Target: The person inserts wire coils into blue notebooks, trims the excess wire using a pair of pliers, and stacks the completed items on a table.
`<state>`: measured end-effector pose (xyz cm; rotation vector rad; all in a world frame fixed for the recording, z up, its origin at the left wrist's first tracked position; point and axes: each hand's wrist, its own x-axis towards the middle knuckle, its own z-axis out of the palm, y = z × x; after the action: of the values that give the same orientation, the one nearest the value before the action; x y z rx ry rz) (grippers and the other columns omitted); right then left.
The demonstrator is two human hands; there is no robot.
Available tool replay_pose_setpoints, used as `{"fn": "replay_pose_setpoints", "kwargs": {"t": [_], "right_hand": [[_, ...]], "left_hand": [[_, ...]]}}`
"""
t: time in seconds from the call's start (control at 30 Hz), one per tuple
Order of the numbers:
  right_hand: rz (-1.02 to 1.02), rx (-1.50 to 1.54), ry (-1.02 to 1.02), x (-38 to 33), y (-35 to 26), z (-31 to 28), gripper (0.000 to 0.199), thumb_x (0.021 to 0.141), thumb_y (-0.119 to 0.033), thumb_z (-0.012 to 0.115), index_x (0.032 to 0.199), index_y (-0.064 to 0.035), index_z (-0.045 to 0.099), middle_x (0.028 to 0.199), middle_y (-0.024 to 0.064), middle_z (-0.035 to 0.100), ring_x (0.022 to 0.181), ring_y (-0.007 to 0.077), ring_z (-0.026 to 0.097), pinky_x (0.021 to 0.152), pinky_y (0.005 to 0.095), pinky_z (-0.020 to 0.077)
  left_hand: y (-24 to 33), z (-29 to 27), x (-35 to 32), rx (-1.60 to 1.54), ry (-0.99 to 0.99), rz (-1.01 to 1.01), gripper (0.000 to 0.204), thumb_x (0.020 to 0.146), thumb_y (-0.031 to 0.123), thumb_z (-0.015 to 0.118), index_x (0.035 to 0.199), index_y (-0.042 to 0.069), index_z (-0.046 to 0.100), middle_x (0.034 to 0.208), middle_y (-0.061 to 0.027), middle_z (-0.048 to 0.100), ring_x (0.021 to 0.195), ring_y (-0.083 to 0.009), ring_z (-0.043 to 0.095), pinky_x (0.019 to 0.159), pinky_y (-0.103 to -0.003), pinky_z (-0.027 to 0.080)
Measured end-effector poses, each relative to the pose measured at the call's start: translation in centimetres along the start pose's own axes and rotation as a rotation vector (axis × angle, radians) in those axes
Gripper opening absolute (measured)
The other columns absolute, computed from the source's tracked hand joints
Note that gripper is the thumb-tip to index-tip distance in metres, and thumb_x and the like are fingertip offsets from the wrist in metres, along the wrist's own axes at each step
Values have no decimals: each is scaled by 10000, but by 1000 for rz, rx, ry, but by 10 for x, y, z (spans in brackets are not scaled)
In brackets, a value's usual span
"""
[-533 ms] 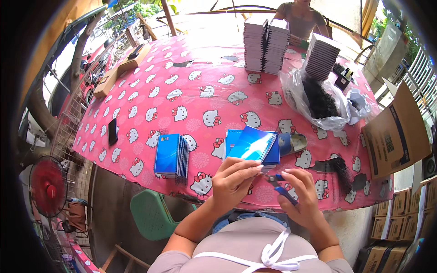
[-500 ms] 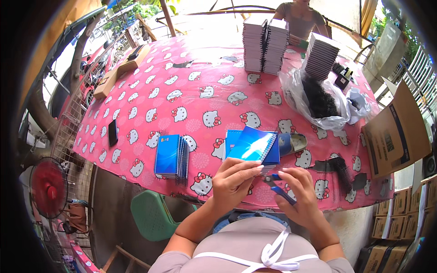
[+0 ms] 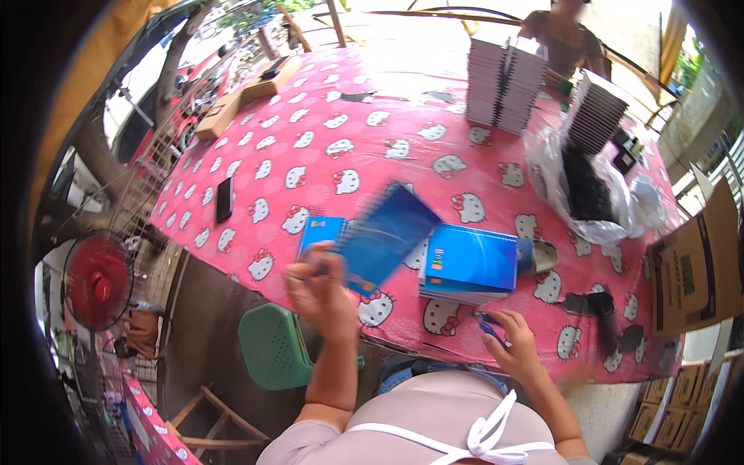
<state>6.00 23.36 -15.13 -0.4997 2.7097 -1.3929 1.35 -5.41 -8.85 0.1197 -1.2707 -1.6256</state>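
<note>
My left hand [image 3: 316,291] grips the edge of a blue spiral notebook [image 3: 394,236], which is tilted and smeared by motion above the table. Behind that hand, partly hidden, lies a stack of blue notebooks [image 3: 323,228]. Close to the table's front edge my right hand [image 3: 515,345] is closed around small blue-handled pliers [image 3: 490,327], their jaws toward the notebooks. Between my hands and a little farther off sits another pile of blue notebooks [image 3: 474,260], its top cover facing up.
At the far right stand tall stacks of notebooks [image 3: 500,85] and a plastic bag holding black coils [image 3: 585,186]. An open cardboard box [image 3: 694,263] is at the right edge, a phone [image 3: 224,200] at the left. A green stool [image 3: 271,349] stands below. Another person [image 3: 562,43] is across the table.
My left hand has lifted the notebook off the right pile and carried it left toward the other stack. My right hand, keeping the pliers, has drawn away from the notebook. The view has shifted.
</note>
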Motion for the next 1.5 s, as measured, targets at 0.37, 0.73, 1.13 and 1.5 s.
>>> {"fn": "replay_pose_setpoints", "kwargs": {"t": [0.37, 0.73, 1.13, 1.5], "right_hand": [[660, -825, 703, -14, 149, -79, 386, 825, -311, 705, 1039, -14, 583, 1081, 173, 552, 1032, 365, 553, 848, 482, 462], [719, -754, 594, -19, 155, -122, 228, 833, -221, 694, 1016, -85, 685, 945, 162, 606, 858, 357, 624, 733, 443, 492], [-167, 44, 440, 41, -25, -85, 227, 765, 8, 728, 987, -34, 701, 855, 69, 634, 686, 130, 604, 588, 267, 478], [-216, -8, 465, 75, -51, -95, 264, 720, -22, 769, 974, -63, 709, 866, 65, 636, 725, 149, 617, 612, 275, 482]], "left_hand": [[-88, -139, 34, 891, 94, -97, 331, 810, 223, 764, 1030, 8, 640, 1060, -120, 643, 985, -214, 586, 892, -356, 452], [-42, 125, 12, 841, -1616, 6, 311, 820, 155, 697, 1098, 22, 653, 1115, -186, 640, 1013, -306, 620, 873, -362, 486], [16, 103, -6, 504, -1254, 385, 166, 707, 114, 777, 846, 97, 688, 807, -38, 692, 789, -180, 650, 818, -361, 431], [13, 106, -31, 669, -902, 469, 192, 696, 258, 816, 868, 199, 755, 882, 24, 695, 1053, -207, 566, 1027, -512, 197]]}}
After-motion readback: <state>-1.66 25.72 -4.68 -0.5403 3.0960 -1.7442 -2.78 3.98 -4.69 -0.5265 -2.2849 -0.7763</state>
